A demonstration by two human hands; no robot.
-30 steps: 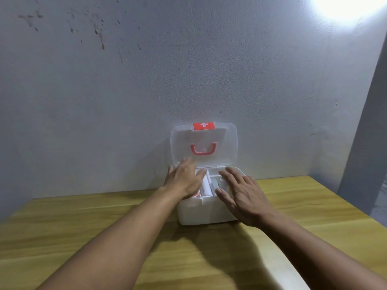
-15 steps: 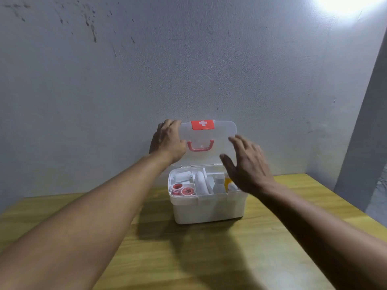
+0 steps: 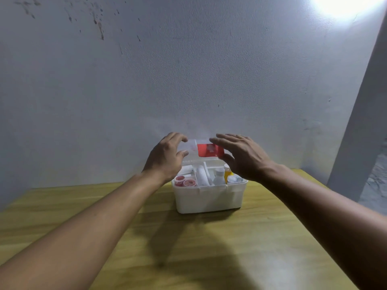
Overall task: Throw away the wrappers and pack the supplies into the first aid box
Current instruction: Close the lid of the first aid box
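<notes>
First aid box [image 3: 209, 197] sits mid-frame on the wooden table [image 3: 83, 227], supplies packed inside, long side facing us. Our left hand [image 3: 165, 158] and right hand [image 3: 243, 158] hover fingers-spread just above, gripping nothing. Blurry clear lid [image 3: 195, 146] is half-tipped between them, roughly equally near both, so we'd guess it just needs pushing down.

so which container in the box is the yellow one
The small bottle at the back right, beside the right hand; the others look white or red-topped.
</notes>
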